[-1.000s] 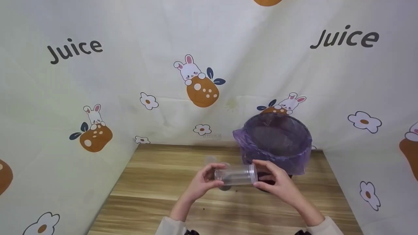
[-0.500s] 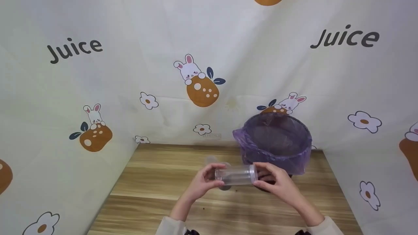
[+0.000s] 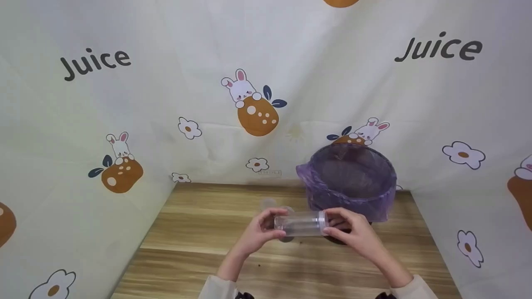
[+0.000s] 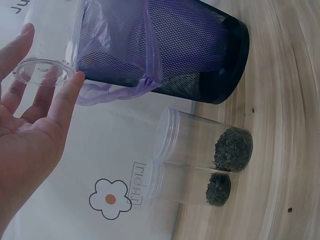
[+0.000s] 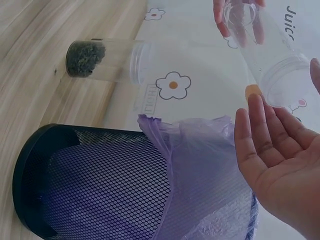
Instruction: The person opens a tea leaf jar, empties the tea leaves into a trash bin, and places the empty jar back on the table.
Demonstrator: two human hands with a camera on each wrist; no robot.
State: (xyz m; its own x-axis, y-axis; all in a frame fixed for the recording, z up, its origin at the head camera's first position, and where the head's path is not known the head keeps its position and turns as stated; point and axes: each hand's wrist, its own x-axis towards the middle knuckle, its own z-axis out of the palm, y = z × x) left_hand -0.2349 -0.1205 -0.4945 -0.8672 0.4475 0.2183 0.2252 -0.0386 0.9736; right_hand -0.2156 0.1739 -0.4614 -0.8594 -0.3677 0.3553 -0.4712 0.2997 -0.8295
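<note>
A clear, see-through plastic jar [image 3: 299, 225] is held sideways above the table, with nothing visible inside. My left hand [image 3: 258, 231] grips its base end between thumb and fingers; the round bottom shows near those fingertips in the left wrist view. At the other end, my right hand [image 3: 358, 231] pinches the clear lid [image 5: 287, 82] between thumb and fingertips. Behind the held jar stand two lidded clear jars, a larger one [image 4: 195, 140] and a smaller one [image 4: 185, 182]. Both have dark, dried leaf-like bits at the bottom.
A black mesh wastebasket [image 5: 107, 180] lined with a purple bag [image 3: 349, 203] stands at the back right, close behind my right hand. A printed cloth [image 3: 208, 83] encloses the wood-grain table [image 3: 199, 241] at the back and sides. Small dark specks [image 4: 289, 210] lie on the tabletop.
My right thumb and fingertips have shifted slightly round the lid, drawing closer together. The jar has drifted a little to the right; the left hand keeps its grip.
</note>
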